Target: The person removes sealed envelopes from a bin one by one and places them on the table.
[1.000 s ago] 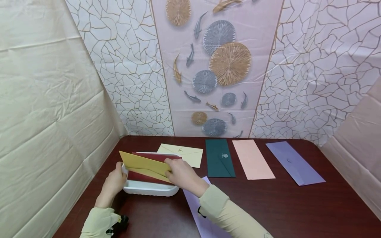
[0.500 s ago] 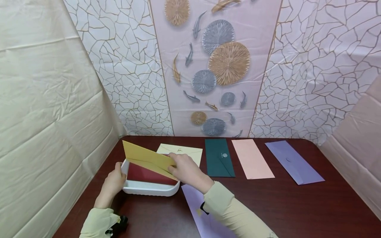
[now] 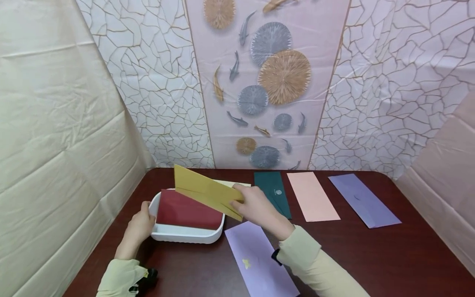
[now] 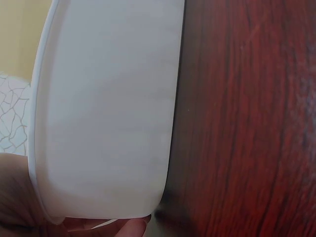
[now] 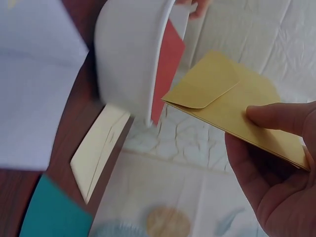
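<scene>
A yellow envelope (image 3: pixel 208 192) is pinched by its right end between the thumb and fingers of my right hand (image 3: pixel 257 208). It is held tilted above the right part of a white plastic bin (image 3: pixel 185 238). In the right wrist view, the thumb presses on the face of the envelope (image 5: pixel 222 94) with the fingers beneath. My left hand (image 3: pixel 138 227) grips the bin's left end; in the left wrist view its fingers reach round the bin's wall (image 4: pixel 108 108). Inside the bin leans a dark red envelope (image 3: pixel 189 210).
A lilac envelope (image 3: pixel 256 255) with a small yellow mark lies in front of my right arm. Behind, a cream envelope (image 3: pixel 245 185), partly hidden, a dark green one (image 3: pixel 272 192), a pink one (image 3: pixel 313 197) and a blue-violet one (image 3: pixel 365 201) lie on the dark red table (image 3: pixel 371 264).
My right hand has drawn the yellow envelope up out of the bin and to the right. The red envelope inside now shows more fully. My left hand has stayed on the bin.
</scene>
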The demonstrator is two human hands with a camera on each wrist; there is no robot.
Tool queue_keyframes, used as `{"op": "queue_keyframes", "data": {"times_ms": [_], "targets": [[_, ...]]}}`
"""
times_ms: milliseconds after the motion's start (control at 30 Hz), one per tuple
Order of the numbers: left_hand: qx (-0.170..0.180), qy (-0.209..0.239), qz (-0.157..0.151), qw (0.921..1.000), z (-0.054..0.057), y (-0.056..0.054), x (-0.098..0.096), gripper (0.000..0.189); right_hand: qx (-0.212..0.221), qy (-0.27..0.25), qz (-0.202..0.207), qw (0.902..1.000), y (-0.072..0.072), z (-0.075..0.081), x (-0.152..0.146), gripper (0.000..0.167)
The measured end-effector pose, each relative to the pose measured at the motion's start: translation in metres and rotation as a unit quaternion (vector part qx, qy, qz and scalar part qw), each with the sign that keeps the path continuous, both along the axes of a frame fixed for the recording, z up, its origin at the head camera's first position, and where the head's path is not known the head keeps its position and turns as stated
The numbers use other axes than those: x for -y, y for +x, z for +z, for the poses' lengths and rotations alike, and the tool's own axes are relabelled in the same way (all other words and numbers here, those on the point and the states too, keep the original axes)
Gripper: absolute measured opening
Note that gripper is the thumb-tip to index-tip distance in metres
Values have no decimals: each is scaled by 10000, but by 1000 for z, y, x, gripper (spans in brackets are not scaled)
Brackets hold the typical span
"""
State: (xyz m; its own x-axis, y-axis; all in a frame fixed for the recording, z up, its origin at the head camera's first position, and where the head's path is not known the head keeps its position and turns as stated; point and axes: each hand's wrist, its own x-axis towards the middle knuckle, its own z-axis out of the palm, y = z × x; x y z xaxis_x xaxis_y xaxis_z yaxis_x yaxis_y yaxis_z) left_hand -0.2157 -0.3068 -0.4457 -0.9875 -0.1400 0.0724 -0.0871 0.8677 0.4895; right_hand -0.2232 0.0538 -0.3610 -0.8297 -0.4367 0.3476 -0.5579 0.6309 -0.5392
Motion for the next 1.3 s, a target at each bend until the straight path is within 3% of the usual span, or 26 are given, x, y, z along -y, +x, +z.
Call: {"op": "queue_keyframes", "data": {"times_ms": [233, 467, 833, 1033, 1300], "targets": [[-99, 7, -73, 9999, 1, 1, 1, 44, 164, -162, -502, 9985, 7, -2, -53, 21], [-164, 18, -53, 9999, -1, 1, 3, 43, -43, -139, -998, 9949, 20, -5, -111, 22], [-102, 73, -92, 9999, 1, -1, 1, 44, -376, 73, -1841, 9822, 65, -18, -184, 29], [-80, 81, -80, 9999, 2, -2, 2, 43, -653, 82, -2115, 9752, 92, -26, -207, 22], [-28, 68, -33, 10000, 0, -3, 3, 43, -266, 354, -2559, 9657, 117, -25, -227, 29]]}}
